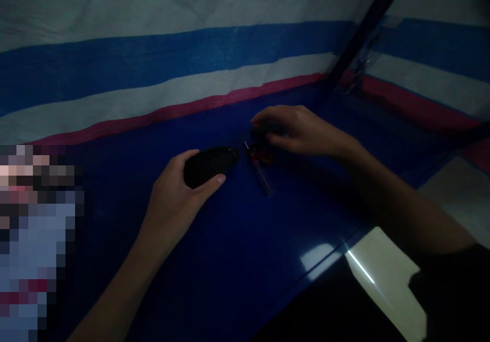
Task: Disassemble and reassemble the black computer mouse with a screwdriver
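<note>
both busy: left hand (172, 204) grips a black case (210, 164), right hand (302, 130) pinches a small dark piece (264, 129).

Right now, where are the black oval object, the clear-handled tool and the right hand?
black oval object (209, 166): head view, middle of its top.
clear-handled tool (265, 181): head view, on the clear handle.
right hand (302, 130): head view, back of the hand.
</note>
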{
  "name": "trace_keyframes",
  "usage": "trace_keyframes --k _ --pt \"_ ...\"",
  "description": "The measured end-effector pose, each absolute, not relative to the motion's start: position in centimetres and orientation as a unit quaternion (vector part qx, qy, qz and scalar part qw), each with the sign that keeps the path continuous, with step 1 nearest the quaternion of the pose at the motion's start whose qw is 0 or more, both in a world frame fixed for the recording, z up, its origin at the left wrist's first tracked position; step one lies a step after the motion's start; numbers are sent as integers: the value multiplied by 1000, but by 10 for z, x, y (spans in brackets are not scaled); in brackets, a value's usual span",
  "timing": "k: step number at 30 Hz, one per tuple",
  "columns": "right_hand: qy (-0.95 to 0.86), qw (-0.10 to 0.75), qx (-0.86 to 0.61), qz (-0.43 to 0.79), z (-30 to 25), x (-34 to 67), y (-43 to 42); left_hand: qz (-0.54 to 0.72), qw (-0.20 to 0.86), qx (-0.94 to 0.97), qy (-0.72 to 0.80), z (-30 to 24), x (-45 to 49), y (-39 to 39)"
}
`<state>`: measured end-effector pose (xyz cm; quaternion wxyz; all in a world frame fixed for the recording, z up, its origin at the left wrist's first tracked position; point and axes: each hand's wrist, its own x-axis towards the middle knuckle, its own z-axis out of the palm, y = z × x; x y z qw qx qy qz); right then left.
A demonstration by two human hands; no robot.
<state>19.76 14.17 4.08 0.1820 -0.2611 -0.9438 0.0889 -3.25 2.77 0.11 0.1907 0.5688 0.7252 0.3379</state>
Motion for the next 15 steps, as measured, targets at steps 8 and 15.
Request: trace_keyframes --k 8,15 --pt "-960 54 -263 77 31 193 146 232 141 631 726 -9 -31 29" --pt "-957 73 -275 65 27 186 142 232 144 678 683 -13 -30 27"
